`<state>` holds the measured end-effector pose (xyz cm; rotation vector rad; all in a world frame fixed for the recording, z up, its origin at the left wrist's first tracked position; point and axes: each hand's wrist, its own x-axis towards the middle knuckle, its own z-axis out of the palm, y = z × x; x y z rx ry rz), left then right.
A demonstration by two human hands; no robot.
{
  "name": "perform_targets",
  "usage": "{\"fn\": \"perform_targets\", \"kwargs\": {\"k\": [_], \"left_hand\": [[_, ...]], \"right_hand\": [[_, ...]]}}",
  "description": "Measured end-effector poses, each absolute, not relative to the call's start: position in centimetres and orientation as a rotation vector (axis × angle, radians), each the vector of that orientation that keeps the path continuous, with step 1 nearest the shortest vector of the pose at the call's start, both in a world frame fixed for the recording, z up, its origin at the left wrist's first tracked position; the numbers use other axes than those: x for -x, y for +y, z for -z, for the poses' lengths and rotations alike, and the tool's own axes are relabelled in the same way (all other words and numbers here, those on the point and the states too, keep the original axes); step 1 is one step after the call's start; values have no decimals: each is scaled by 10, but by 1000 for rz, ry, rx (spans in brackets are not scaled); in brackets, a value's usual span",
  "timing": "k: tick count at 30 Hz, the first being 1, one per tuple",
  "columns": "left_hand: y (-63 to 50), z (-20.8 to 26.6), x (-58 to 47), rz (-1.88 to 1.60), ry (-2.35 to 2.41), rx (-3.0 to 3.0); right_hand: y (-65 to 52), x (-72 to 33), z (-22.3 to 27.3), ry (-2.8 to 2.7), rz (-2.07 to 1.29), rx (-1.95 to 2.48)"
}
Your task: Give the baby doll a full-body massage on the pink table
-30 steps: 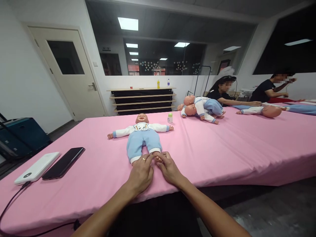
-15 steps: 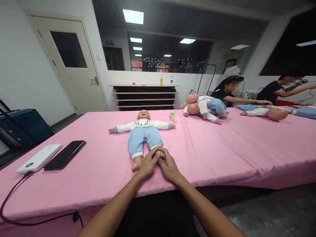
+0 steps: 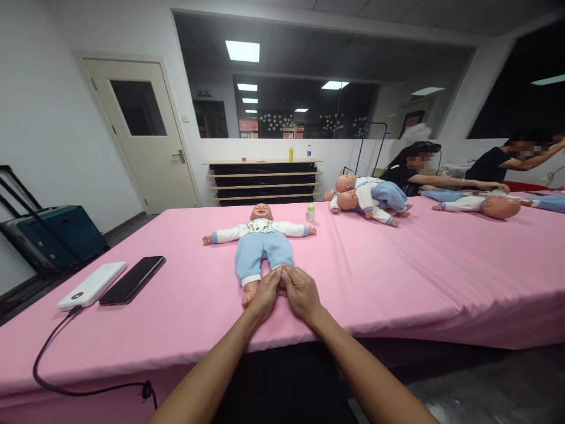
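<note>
A baby doll (image 3: 263,250) in blue trousers and a white top with an animal face lies on its back on the pink-covered table (image 3: 194,318), arms spread and feet towards me. My left hand (image 3: 266,294) and my right hand (image 3: 302,292) are both closed around its foot on the right side, thumbs side by side on top. Most of that foot is hidden by my fingers. The doll's other foot (image 3: 249,293) lies bare beside my left hand. Just beyond the doll's outstretched hand stands a small bottle with a green cap (image 3: 311,213).
On the left lie a white power bank (image 3: 92,287) with a black cable and a black phone (image 3: 132,280). Several dolls (image 3: 371,197) are piled at the back right. Two people sit farther right, near another doll (image 3: 481,205). A suitcase (image 3: 55,238) stands on the floor.
The view has tilted up slightly and shifted left. My thumbs have moved closer together over the doll's foot, and both hands stay on it.
</note>
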<state>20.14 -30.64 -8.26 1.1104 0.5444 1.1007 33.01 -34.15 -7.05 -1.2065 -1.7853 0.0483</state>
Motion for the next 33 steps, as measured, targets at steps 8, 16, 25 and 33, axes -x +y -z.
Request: {"fn": "perform_targets", "kwargs": {"k": [8,16,25,33], "left_hand": [[-304,81,-211,-1193,763,-1066],[-309,79,-221,-1190,836,-1024],[-303,85,-216,-1179,763,-990],[-306,82,-216,-1119,708,-900]], "right_hand": [[-337,-330,76,-1819,-83,1164],[-333,-332,80,-1684,-126,1262],[-334,-330,80,-1686,-143,1257],[-333,-328,78,-1647,-287,1127]]}}
